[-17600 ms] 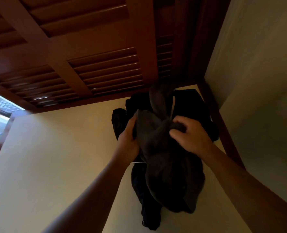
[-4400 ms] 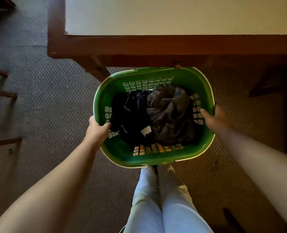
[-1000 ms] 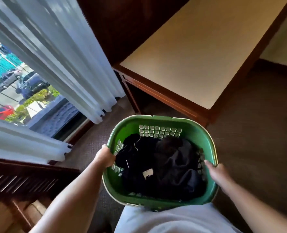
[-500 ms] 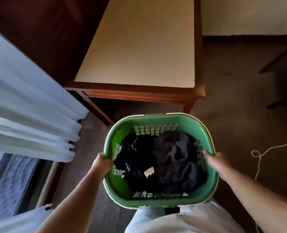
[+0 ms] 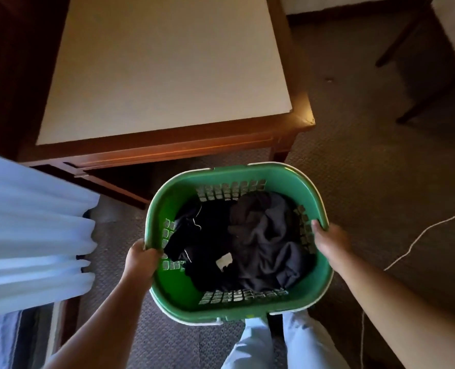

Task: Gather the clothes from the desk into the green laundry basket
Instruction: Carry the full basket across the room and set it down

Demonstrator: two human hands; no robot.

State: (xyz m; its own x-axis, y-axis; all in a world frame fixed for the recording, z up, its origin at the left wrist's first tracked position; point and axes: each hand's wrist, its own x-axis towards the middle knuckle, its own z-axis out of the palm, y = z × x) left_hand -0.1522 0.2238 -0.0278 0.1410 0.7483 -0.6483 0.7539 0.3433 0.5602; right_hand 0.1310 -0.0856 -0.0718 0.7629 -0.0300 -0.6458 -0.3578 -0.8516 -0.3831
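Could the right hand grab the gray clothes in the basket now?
Probably yes, once it lets go: the right hand grips the rim of the green basket, and the gray clothes lie uncovered just inside that wall. Nothing is in the way.

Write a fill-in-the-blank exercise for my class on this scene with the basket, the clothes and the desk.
1. The dark clothes lie inside a ____ basket.
2. The left hand and right hand hold the basket by its ____.
3. The part of the desk in view bears ____ clothes.

Missing words: green; rim; no.
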